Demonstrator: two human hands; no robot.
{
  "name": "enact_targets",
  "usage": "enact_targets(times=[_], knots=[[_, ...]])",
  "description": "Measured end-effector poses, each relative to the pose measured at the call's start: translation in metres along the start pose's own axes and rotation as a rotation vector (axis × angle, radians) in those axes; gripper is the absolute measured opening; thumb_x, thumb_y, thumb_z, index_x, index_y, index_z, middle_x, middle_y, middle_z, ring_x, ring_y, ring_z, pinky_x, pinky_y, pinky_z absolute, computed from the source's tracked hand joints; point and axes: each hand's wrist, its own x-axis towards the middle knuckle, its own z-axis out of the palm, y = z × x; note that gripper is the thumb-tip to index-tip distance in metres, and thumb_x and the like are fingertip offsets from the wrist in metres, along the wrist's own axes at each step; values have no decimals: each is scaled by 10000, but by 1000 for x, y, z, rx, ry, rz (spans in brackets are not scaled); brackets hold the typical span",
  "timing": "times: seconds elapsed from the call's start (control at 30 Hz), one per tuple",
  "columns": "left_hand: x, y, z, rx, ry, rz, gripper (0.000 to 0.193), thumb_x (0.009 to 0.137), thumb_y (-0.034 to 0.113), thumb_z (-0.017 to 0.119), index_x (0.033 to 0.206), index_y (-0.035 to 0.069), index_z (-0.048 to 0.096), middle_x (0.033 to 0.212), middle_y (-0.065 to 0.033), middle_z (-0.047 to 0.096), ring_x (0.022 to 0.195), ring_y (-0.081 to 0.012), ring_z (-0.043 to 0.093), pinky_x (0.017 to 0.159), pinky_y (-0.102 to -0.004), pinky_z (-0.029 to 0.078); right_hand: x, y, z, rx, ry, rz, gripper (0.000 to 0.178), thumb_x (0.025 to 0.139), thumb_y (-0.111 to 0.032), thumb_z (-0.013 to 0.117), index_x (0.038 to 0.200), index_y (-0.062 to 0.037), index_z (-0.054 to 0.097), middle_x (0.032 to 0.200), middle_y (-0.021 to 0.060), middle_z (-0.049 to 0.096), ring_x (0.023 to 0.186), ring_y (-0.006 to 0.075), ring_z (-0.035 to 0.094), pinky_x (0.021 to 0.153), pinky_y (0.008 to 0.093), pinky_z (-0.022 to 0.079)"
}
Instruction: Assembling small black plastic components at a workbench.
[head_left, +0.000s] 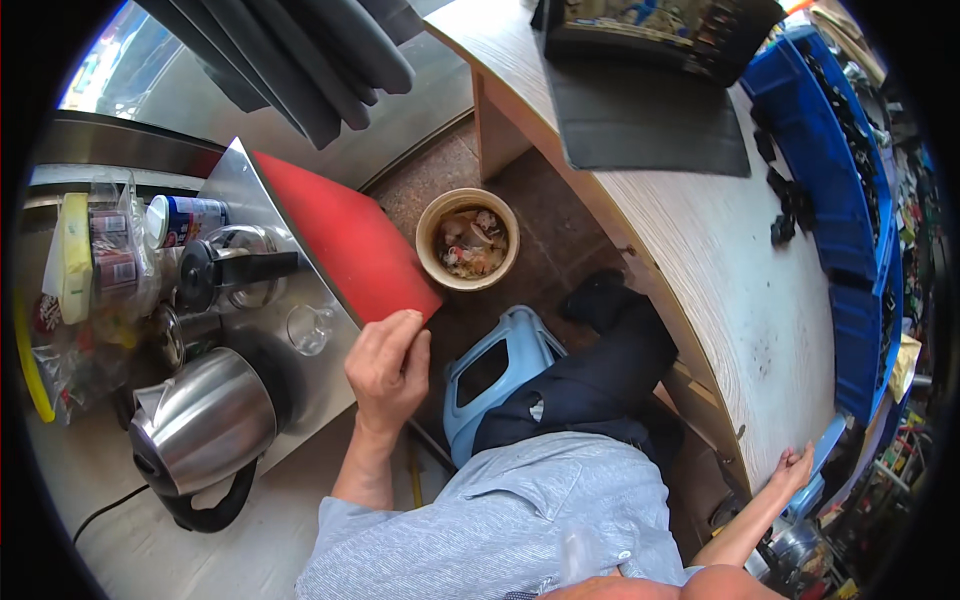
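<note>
Here, left hand (388,368) near glass (310,329)

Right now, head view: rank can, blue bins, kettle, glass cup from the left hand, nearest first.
From the left hand:
1. Glass cup: just left of it, near the metal surface's edge.
2. Kettle: farther left, slightly lower in view.
3. Can: upper left, beyond the glass pot.
4. Blue bins: far right, across the desk.

Steel kettle (208,420) near a black-lidded glass teapot (222,268), and blue bins (815,170).
</note>
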Motion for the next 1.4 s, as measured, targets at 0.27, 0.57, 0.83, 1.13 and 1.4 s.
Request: enact_targets(times=[0.27,0.57,0.83,1.13,1.4], knots=[[1,-3,1,-73,19,-69,316,788,-49,741,1089,24,679,996,-155,722,820,-303,699,714,-357,549,11,4,3,-60,191,-47,193,851,-195,773,856,-57,638,574,7,388,549,142,473,525,257,487],[2,-5,4,-31,28,-26,348,784,-18,756,1114,40,663,997,-139,714,807,-294,693,688,-357,567,5,5,9,-57,229,-102,202,825,-175,788,846,-49,632,584,10,400,531,134,457,518,257,487],[-1,-1,6,-3,43,-62,291,801,-4,756,1080,32,685,1010,-142,714,823,-307,687,714,-376,555,-4,10,6,15,174,-130,267,844,-200,776,1035,-36,690,581,1,387,542,132,444,554,257,498],[-2,2,15,33,29,1,243,858,12,718,1099,22,684,1019,-159,710,893,-332,686,802,-398,544,6,34,-9,94,33,-154,295,873,-219,753,1132,-94,686,607,0,427,545,134,496,537,264,499],[-10,-13,19,105,14,69,213,909,65,695,1115,14,682,988,-152,703,786,-283,664,737,-381,538,-41,22,21,210,-75,-163,244,925,-155,703,1128,-34,648,641,5,490,502,127,532,468,267,494]])
